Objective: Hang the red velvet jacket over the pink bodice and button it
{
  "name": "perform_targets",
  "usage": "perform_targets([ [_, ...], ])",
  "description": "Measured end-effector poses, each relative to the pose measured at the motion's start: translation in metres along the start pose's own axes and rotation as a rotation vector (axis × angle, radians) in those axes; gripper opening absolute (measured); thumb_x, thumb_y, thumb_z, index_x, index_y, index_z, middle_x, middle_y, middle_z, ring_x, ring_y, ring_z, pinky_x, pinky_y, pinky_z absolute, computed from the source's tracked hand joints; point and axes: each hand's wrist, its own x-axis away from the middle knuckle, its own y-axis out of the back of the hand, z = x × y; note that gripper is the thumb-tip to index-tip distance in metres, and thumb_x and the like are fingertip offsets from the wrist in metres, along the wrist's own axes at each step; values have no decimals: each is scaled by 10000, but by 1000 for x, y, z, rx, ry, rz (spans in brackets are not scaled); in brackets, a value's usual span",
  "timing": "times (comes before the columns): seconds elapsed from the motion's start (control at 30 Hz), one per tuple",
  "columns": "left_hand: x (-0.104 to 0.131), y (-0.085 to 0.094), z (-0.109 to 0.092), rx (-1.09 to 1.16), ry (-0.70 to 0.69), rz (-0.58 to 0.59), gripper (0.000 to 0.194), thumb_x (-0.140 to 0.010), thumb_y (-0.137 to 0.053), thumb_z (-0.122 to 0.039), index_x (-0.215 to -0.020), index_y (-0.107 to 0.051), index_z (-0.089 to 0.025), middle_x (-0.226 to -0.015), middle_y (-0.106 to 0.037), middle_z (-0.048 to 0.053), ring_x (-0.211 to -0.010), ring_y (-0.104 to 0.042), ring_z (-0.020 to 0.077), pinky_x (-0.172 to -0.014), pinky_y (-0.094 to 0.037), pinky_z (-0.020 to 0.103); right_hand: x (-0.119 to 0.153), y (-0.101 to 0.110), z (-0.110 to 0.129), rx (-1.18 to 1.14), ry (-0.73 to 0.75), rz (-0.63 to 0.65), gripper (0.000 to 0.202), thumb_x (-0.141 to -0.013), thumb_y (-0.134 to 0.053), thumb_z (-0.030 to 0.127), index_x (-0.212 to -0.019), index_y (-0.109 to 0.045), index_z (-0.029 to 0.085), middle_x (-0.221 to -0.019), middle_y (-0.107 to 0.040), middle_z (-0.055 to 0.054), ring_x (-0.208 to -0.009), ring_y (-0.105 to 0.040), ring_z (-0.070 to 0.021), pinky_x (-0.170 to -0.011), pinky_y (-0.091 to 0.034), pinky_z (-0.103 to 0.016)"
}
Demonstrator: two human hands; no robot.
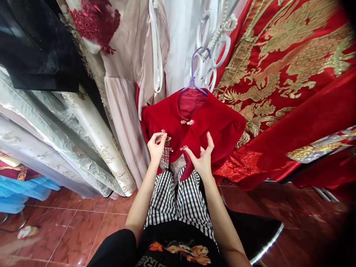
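Note:
A short red velvet jacket (222, 126) hangs in front of me on a purple hanger (193, 70). Its collar is joined by a jewelled clasp (187, 122), while the front edges below it lie apart. My left hand (156, 148) is closed in a pinch on the jacket's left front, at a beaded tassel ornament (166, 150) that dangles below the fingers. With the thumb beside a second small clasp (184, 148), my right hand (203, 157) grips the other front edge, whose corner folds downward; its index finger points up.
Pale gowns (122, 107) and a black garment (39, 48) hang at left. On the right hangs a red robe (292, 66) with gold embroidery. White rings (219, 52) hang behind the hanger. A black seat (250, 230) stands at lower right on the red tiled floor (66, 226).

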Motion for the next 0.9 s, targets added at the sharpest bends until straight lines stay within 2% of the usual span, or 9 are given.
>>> perform_targets([
  [0.03, 0, 0, -1, 44, 42, 11, 275, -816, -716, -440, -860, -666, -173, -823, -706, 23, -752, -682, 130, -755, -566, 267, -1, -1, 2, 38, 42, 22, 830, -840, -728, 402, -1519, -270, 268, -1293, -665, -108, -1096, -705, -245, -980, -575, -445],
  [0.1, 0, -1, -2, 171, 150, 13, 314, -762, -761, -450, -859, -680, -162, -818, -716, 28, -752, -692, 136, -765, -573, 279, -5, -2, 6, 164, 116, 97, 499, -904, -649, 379, -1377, -521, 286, -1291, -678, -62, -1159, -670, -235, -1049, -521, -442],
  [0.13, 0, -1, -2, 250, 212, 13, 332, -740, -778, -452, -862, -688, -157, -817, -719, 29, -753, -694, 136, -776, -574, 284, -7, -2, 7, 226, 139, 139, 334, -932, -606, 367, -1256, -625, 287, -1247, -704, -38, -1147, -669, -230, -1065, -499, -441],
  [0.2, 0, -1, -2, 398, 325, 14, 358, -707, -802, -456, -864, -704, -149, -813, -722, 28, -752, -693, 131, -800, -573, 291, -10, -3, 7, 305, 144, 197, 215, -957, -552, 351, -1092, -705, 283, -1137, -750, -8, -1048, -694, -223, -1055, -483, -444],
  [0.27, 1, 0, -2, 485, 388, 4, 366, -680, -821, -447, -856, -718, -143, -812, -726, 31, -756, -693, 129, -824, -568, 298, -11, -5, 5, 331, 114, 203, 207, -944, -555, 342, -1058, -713, 272, -1083, -764, -4, -966, -702, -224, -1026, -484, -444],
  [0.4, 3, 0, -3, 524, 426, -26, 350, -636, -852, -383, -856, -730, -140, -840, -740, 44, -791, -700, 139, -872, -557, 319, -11, -8, 1, 317, 63, 188, 154, -883, -602, 310, -981, -708, 255, -1010, -768, -8, -919, -694, -232, -975, -492, -422],
  [0.57, 6, -2, -3, 503, 419, -37, 320, -659, -833, -360, -877, -736, -148, -872, -743, 46, -808, -697, 137, -891, -548, 323, -7, -6, -1, 290, 60, 199, 151, -867, -644, 349, -967, -697, 250, -1017, -761, -8, -954, -685, -230, -984, -478, -405],
  [0.7, 10, -5, -3, 459, 396, -22, 298, -682, -814, -346, -899, -746, -153, -939, -750, 55, -855, -695, 139, -889, -544, 306, -5, -1, -1, 302, 46, 191, 211, -888, -638, 402, -1027, -707, 259, -1071, -759, -16, -982, -684, -232, -971, -492, -404],
  [0.9, 9, -8, -4, 496, 379, -30, 268, -714, -782, -342, -901, -746, -152, -921, -755, 51, -833, -701, 134, -890, -557, 315, -11, -2, -1, 277, 62, 264, 205, -899, -640, 375, -1068, -704, 280, -1114, -759, 6, -1018, -709, -224, -1139, -374, -467],
])
